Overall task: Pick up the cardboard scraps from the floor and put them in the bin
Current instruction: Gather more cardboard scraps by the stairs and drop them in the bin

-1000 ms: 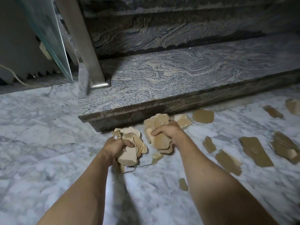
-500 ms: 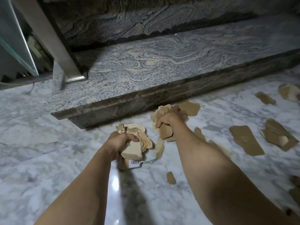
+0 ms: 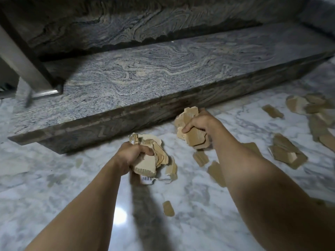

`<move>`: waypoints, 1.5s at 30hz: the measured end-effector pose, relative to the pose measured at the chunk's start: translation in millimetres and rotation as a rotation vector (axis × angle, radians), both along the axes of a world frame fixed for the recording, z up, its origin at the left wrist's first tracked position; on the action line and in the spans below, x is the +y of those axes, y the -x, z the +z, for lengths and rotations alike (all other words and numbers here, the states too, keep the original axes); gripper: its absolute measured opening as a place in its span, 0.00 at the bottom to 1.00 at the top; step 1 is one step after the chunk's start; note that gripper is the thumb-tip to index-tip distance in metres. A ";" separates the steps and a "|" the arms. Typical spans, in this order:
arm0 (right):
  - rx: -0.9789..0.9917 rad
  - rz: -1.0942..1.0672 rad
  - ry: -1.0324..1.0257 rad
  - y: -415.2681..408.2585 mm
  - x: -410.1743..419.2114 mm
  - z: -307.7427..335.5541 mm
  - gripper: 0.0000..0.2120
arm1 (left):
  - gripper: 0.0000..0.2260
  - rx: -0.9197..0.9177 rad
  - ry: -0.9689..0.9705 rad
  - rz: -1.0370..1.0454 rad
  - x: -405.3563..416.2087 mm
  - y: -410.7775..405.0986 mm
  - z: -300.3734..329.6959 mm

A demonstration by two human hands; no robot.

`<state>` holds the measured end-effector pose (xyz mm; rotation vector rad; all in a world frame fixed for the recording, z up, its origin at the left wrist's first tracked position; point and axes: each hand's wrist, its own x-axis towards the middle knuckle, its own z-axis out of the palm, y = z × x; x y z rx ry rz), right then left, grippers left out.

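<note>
1. Head view: both bare forearms reach forward and down over a white marble floor (image 3: 54,205) in front of a dark veined stone step (image 3: 145,75).
2. The left hand (image 3: 130,158) has its grip curled tight round a wad of scraps (image 3: 148,160); the thumb lies across the top and torn edges stick out above and to the right of the fist.
3. A white barcode label (image 3: 147,179) hangs from the bottom of that wad, just above the floor.
4. The right hand (image 3: 201,122) is farther forward, close to the step's front edge. Its grip is clamped on a stack of scraps (image 3: 192,134), fingers wrapped over the top and the thumb pressing the near face.
5. Loose scraps lie on the floor between and beneath the arms: a small piece (image 3: 168,208) near the left forearm and two (image 3: 201,157) just beside the right wrist.
6. More lie to the right: a pile (image 3: 286,151) near the right forearm, a lone strip (image 3: 272,111) farther back, and a blurred heap (image 3: 311,105) at the right edge.
7. A metal post (image 3: 23,64) stands on the step's left end with a plate at its foot.
8. No bin is in view.
</note>
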<state>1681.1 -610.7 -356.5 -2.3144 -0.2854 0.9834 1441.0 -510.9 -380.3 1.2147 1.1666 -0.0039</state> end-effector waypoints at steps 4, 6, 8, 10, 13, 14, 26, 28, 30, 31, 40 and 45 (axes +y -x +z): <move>0.040 0.127 0.197 -5.7 -0.6 -10.7 0.58 | 0.22 -0.023 0.035 -0.157 6.8 -20.5 10.5; -0.064 0.197 0.291 -3.1 5.1 -15.3 0.59 | 0.20 -0.028 0.041 -0.160 9.8 -20.8 11.5; -0.201 0.241 0.379 3.0 7.4 -12.5 0.58 | 0.19 -0.019 0.035 -0.139 10.5 -15.9 9.6; -0.256 0.213 0.369 8.2 6.4 -12.8 0.57 | 0.17 -0.001 0.022 -0.102 8.1 -7.0 6.8; -0.186 0.087 0.149 12.3 -3.3 -10.4 0.48 | 0.14 0.034 0.016 -0.097 -3.8 7.5 7.9; -0.146 0.028 0.064 12.8 -8.6 -5.6 0.46 | 0.14 0.024 0.026 -0.109 -7.7 10.7 8.3; 0.280 -0.142 0.137 46.4 -160.4 4.3 0.58 | 0.40 0.297 -0.316 -0.789 -105.1 11.7 -9.7; 0.224 -0.086 0.181 62.6 -167.9 -3.0 0.60 | 0.30 0.299 -0.345 -0.780 -111.4 14.0 -8.0; 0.063 0.002 0.286 78.5 -168.4 -13.4 0.58 | 0.17 0.316 -0.338 -0.736 -115.9 14.6 -4.9; -0.011 0.041 0.349 85.7 -167.5 -14.5 0.58 | 0.15 0.330 -0.317 -0.722 -117.8 13.1 -4.4; -0.118 0.054 0.356 90.2 -170.5 -15.6 0.41 | 0.11 0.270 -0.273 -0.795 -116.9 -26.0 27.0; 0.097 -0.203 -0.015 48.6 -201.5 -0.2 0.45 | 0.06 0.057 -0.330 -0.554 -110.4 -79.7 53.0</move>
